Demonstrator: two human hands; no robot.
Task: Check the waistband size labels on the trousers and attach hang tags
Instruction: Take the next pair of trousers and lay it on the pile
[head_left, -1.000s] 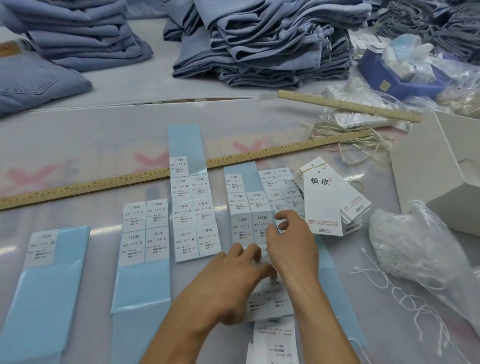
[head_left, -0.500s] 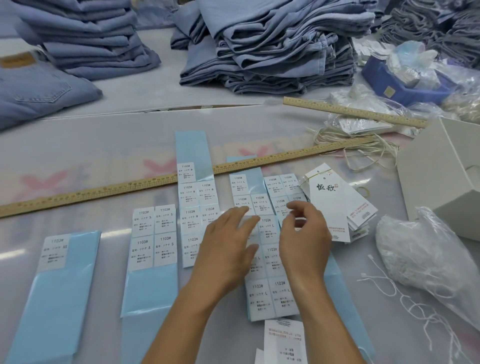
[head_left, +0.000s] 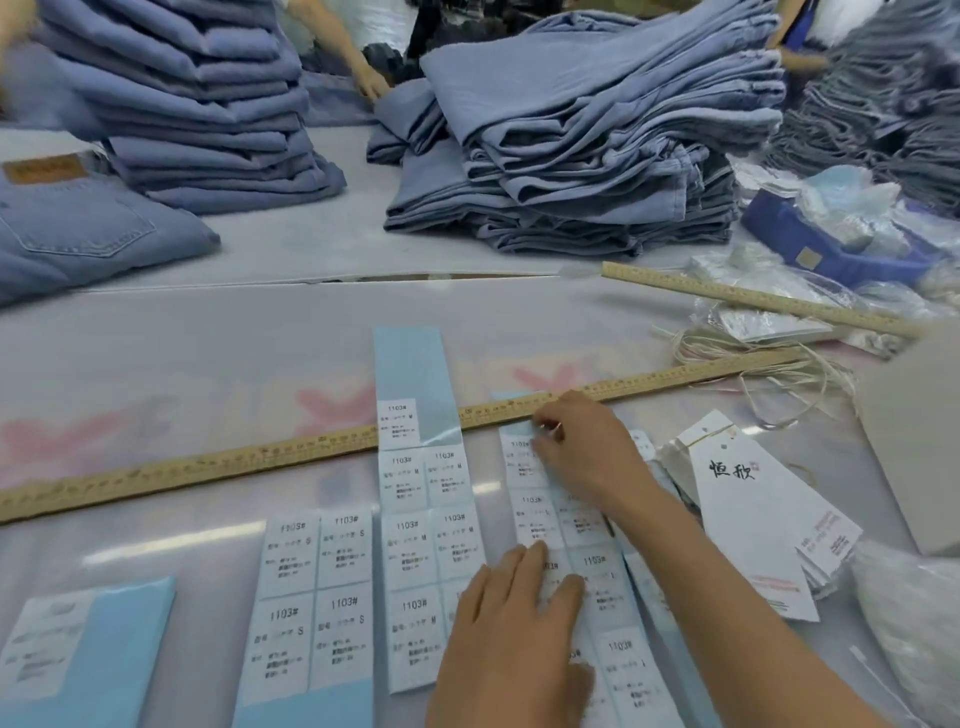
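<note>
Several light blue backing strips carry white size stickers: an S strip (head_left: 311, 597), an M strip (head_left: 426, 499) and an L strip (head_left: 597, 582). My left hand (head_left: 514, 639) rests flat with straight fingers on the lower part of the L strip. My right hand (head_left: 587, 452) is at the strip's top end by the ruler, fingertips pinching the edge of a sticker there. A fanned stack of white hang tags (head_left: 753, 519) lies just right of my right arm. Folded blue trousers (head_left: 587, 140) are piled at the back.
A long wooden ruler (head_left: 208, 467) crosses the table behind the strips; a second ruler (head_left: 753, 299) lies at the right. String loops (head_left: 753, 364), a white box (head_left: 914, 441), plastic bags (head_left: 914, 623) and a blue tray (head_left: 831, 249) crowd the right. Another person's hand (head_left: 371, 83) is at the far trousers.
My right hand has moved up the L strip to its top end near the ruler. My left hand has slid lower on the strip. The view has tilted upward.
</note>
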